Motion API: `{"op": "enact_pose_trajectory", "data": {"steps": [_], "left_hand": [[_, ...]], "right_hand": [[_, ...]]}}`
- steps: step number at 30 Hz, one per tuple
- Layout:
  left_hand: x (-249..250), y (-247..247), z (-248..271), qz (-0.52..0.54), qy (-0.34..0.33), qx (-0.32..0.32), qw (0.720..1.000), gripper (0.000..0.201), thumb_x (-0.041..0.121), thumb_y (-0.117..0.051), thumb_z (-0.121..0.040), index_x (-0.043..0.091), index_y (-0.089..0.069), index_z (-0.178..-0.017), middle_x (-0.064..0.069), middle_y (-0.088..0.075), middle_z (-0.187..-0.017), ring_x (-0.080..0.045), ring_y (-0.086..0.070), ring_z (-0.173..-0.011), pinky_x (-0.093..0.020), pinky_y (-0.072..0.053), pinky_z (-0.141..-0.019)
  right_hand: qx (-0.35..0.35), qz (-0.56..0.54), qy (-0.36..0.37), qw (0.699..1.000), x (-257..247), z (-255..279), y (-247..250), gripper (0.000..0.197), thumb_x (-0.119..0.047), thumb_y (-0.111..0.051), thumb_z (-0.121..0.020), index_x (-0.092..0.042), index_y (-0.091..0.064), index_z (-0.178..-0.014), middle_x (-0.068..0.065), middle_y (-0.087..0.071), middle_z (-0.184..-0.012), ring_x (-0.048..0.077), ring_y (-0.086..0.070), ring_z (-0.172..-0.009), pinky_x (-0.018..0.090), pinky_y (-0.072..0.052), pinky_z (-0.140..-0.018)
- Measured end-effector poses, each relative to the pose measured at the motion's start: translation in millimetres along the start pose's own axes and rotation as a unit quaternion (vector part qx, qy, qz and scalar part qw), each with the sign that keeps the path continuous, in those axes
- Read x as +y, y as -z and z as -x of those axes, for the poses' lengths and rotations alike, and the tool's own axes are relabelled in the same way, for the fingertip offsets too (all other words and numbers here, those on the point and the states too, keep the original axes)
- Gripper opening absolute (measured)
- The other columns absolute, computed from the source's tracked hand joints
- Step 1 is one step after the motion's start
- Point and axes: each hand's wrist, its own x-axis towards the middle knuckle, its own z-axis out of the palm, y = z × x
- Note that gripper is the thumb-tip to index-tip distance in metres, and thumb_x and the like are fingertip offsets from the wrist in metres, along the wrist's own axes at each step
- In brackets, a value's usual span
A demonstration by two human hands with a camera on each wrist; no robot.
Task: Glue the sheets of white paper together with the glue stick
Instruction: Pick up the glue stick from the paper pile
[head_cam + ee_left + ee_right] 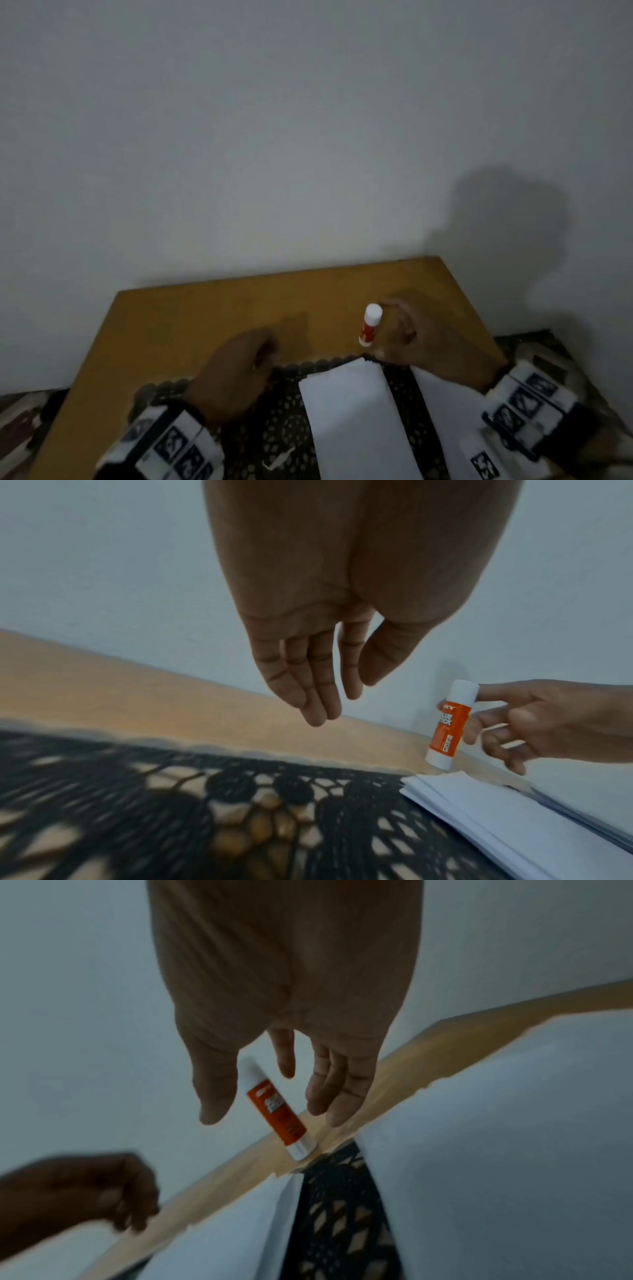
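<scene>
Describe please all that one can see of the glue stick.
The glue stick is a small cylinder that looks plastic: white cap, orange label with white letters, white base. The cap is on. It stands upright, tilted slightly, on the wooden table just past the black lace mat and the paper. The right hand surrounds it with fingers spread; in the left wrist view a fingertip seems to touch the cap.
</scene>
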Motion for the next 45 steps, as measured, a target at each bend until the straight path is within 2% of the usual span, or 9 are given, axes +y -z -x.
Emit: {"op": "enact_pose_trajectory", "data": {"steps": [5, 12, 15, 24, 28, 32, 37, 40, 45], "left_hand": [[2, -2, -29, -0.043, -0.085, 0.020, 0.995, 0.015, 0.013, -0.050, -0.095, 0.017, -0.058, -0.106, 0.005, -0.061, -0.102, -0.010, -0.056, -0.090, -0.017, -0.043, -0.074], [20, -6, -1, -0.109, -0.147, 0.083, 0.980, 0.013, 0.014, -0.048, -0.096, 0.017, -0.058, -0.104, 0.008, -0.056, -0.093, -0.009, -0.052, -0.082, -0.011, -0.038, -0.063], [33, -8, 40, -0.121, -0.146, 0.085, 0.978, 0.013, 0.015, -0.048, -0.096, 0.020, -0.057, -0.103, 0.006, -0.058, -0.095, -0.013, -0.055, -0.086, -0.022, -0.042, -0.070], [58, -14, 171, -0.139, -0.081, 0.065, 0.985, 0.014, 0.014, -0.052, -0.093, 0.016, -0.062, -0.103, -0.002, -0.065, -0.103, -0.017, -0.058, -0.092, -0.027, -0.046, -0.077], [76, -10, 209, -0.116, -0.109, 0.102, 0.982, 0.014, 0.015, -0.053, -0.093, 0.016, -0.062, -0.103, 0.000, -0.064, -0.102, -0.016, -0.058, -0.092, -0.024, -0.041, -0.076], [95, -7, 226, -0.120, -0.150, 0.103, 0.976, 0.016, 0.017, -0.052, -0.094, 0.017, -0.059, -0.109, 0.001, -0.063, -0.103, -0.017, -0.059, -0.095, -0.027, -0.045, -0.080], [112, -8, 221, -0.084, -0.179, 0.118, 0.973, 0.032, 0.017, -0.052, -0.094, 0.022, -0.048, -0.126, 0.003, -0.062, -0.103, -0.015, -0.058, -0.091, -0.028, -0.046, -0.081], [116, -11, 212, -0.075, -0.225, 0.102, 0.966, 0.041, 0.020, -0.056, -0.094, 0.027, -0.046, -0.133, 0.009, -0.060, -0.102, -0.007, -0.058, -0.081, -0.009, -0.042, -0.069], [98, -18, 188, -0.076, -0.268, 0.107, 0.954, 0.018, 0.016, -0.062, -0.090, 0.018, -0.065, -0.108, 0.014, -0.063, -0.092, -0.001, -0.054, -0.077, -0.012, -0.039, -0.067]], "right_hand": [[0.031, 0.095, 0.068, 0.993, 7, -25, -27, 0.019, -0.021, -0.073, -0.084, -0.009, -0.059, -0.087, -0.002, -0.062, -0.078, 0.009, -0.056, -0.068, 0.022, -0.045, -0.064], [0.124, 0.142, 0.027, 0.982, 6, -1, -31, 0.019, -0.025, -0.069, -0.082, -0.026, -0.054, -0.071, -0.008, -0.058, -0.076, 0.009, -0.054, -0.071, 0.027, -0.040, -0.067], [0.163, 0.133, 0.048, 0.976, -7, 49, -26, 0.030, -0.020, -0.066, -0.081, -0.022, -0.045, -0.061, -0.007, -0.049, -0.062, 0.010, -0.046, -0.060, 0.029, -0.037, -0.061], [0.188, 0.152, 0.007, 0.970, -27, 190, -51, 0.019, -0.027, -0.065, -0.084, -0.009, -0.058, -0.083, 0.008, -0.064, -0.081, 0.025, -0.062, -0.076, 0.043, -0.053, -0.072], [0.158, 0.165, 0.039, 0.973, -39, 223, -70, 0.018, -0.024, -0.063, -0.087, -0.019, -0.050, -0.075, -0.001, -0.056, -0.072, 0.014, -0.052, -0.066, 0.038, -0.048, -0.066], [0.141, 0.188, 0.088, 0.968, -65, 233, -85, 0.024, -0.025, -0.063, -0.089, -0.027, -0.045, -0.072, -0.011, -0.051, -0.069, 0.004, -0.047, -0.063, 0.022, -0.034, -0.060], [0.108, 0.131, 0.110, 0.979, -84, 216, -106, 0.010, -0.023, -0.062, -0.089, -0.024, -0.052, -0.088, 0.002, -0.062, -0.079, 0.015, -0.061, -0.063, 0.030, -0.056, -0.055], [0.080, 0.112, 0.120, 0.983, -83, 204, -117, 0.018, -0.023, -0.063, -0.090, -0.022, -0.056, -0.106, 0.005, -0.064, -0.081, 0.019, -0.063, -0.059, 0.031, -0.058, -0.053], [0.029, 0.087, 0.178, 0.980, -70, 187, -125, 0.009, -0.029, -0.064, -0.091, -0.034, -0.059, -0.097, 0.002, -0.067, -0.082, 0.014, -0.066, -0.074, 0.032, -0.057, -0.059]]}}
